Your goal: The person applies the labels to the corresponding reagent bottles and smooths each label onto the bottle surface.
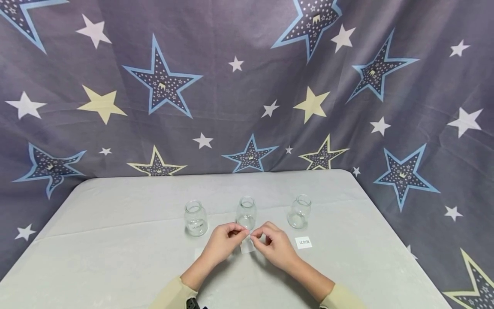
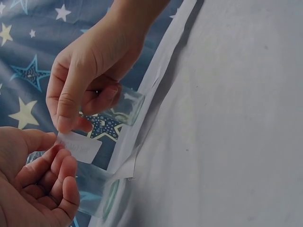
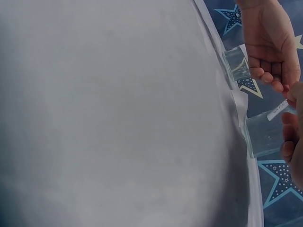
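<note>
My left hand [image 1: 225,241] and right hand [image 1: 275,245] meet above the middle of the table. Between their fingertips is a small white label [image 2: 80,147] with faint writing, which both hands pinch near one corner. Just beyond the fingers stands a clear glass jar [image 1: 246,210], its lower part partly covered by them. To the left another glass jar [image 1: 196,218] bears a label with dark characters. A third glass jar [image 1: 299,210] stands on the right. In the right wrist view the label [image 3: 278,109] shows as a narrow strip beside the fingers.
A white label [image 1: 303,242] with dark characters lies right of my right hand, in front of the right jar. A faint white slip [image 1: 198,253] lies left of my left hand. The pale-clothed table [image 1: 115,253] meets a star-patterned curtain [image 1: 216,98] at the back.
</note>
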`<action>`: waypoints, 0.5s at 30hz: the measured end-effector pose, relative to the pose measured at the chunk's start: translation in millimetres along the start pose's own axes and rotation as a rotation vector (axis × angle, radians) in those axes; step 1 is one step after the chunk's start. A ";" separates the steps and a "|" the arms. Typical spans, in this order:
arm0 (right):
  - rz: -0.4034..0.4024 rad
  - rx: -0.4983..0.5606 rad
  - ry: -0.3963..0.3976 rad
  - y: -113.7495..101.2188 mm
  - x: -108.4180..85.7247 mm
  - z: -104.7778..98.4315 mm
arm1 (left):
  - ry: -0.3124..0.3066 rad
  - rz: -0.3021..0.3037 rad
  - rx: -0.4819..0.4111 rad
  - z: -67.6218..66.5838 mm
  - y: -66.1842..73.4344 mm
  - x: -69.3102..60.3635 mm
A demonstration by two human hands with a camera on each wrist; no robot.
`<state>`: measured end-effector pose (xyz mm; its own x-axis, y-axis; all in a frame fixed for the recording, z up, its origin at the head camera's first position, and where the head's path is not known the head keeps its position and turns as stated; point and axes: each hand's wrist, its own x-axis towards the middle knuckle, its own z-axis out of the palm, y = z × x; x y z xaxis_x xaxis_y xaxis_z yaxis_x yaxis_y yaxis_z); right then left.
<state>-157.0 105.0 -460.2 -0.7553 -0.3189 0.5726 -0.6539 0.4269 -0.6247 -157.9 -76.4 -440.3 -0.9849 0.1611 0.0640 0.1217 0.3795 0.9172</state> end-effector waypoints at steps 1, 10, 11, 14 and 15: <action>-0.012 -0.012 -0.005 0.3 -0.1 0.2 | 0.001 0.001 -0.001 0.1 0.0 0.0; -0.061 -0.047 0.003 2.4 -1.1 2.2 | 0.024 0.015 0.000 2.7 -0.7 0.8; -0.061 -0.044 0.004 2.1 -1.0 2.2 | 0.031 0.014 -0.003 3.0 -0.8 0.8; -0.054 -0.042 0.000 1.6 -0.7 2.4 | 0.050 0.003 -0.016 3.3 -0.6 0.8; -0.054 -0.043 -0.001 1.5 -0.6 2.4 | 0.055 0.000 -0.018 3.3 -0.4 0.8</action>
<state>-157.6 103.8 -462.7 -0.7189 -0.3436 0.6042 -0.6912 0.4450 -0.5694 -158.3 -73.4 -441.9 -0.9903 0.1107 0.0845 0.1194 0.3627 0.9242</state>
